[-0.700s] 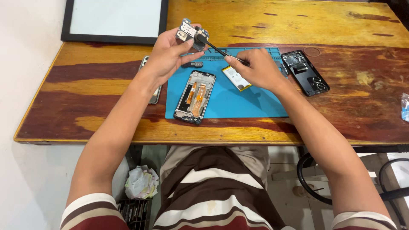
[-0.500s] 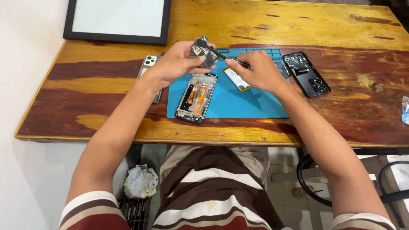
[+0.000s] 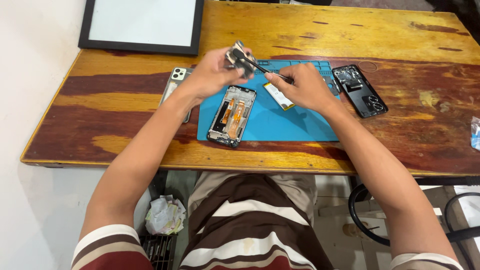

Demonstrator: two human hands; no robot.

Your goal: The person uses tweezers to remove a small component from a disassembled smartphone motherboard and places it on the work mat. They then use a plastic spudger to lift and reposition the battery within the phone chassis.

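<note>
Your left fingers are curled tight around a small grey part, pinching it up off the table, above the top edge of the blue mat. Your left hand sits over the mat's upper left corner, wrist angled in from the left. Your right hand is closed on a thin dark tool, gripped like a pen, and the tool's far end is touching the part in your left hand. So both hands meet in the air, just above the mat's top edge.

Below your left hand, an opened phone lies flat on the mat, insides up, with 2 orange flex strips running down its middle. It is tilted a little, and its lower end reaches the mat's near edge. Just beside it, under your right hand, a flat battery with a yellow edge rests on the mat, partly hidden by your fingers.

Off the mat to the right, a black back cover lies on the wooden table, inner side up. To the left, a pale phone with a camera block at its top corner lies near your left forearm, which crosses over its lower part. At the far left corner of the table sits a black frame with a white panel inside. At the right edge of the table a bit of clear plastic shows, cut off by the view.
</note>
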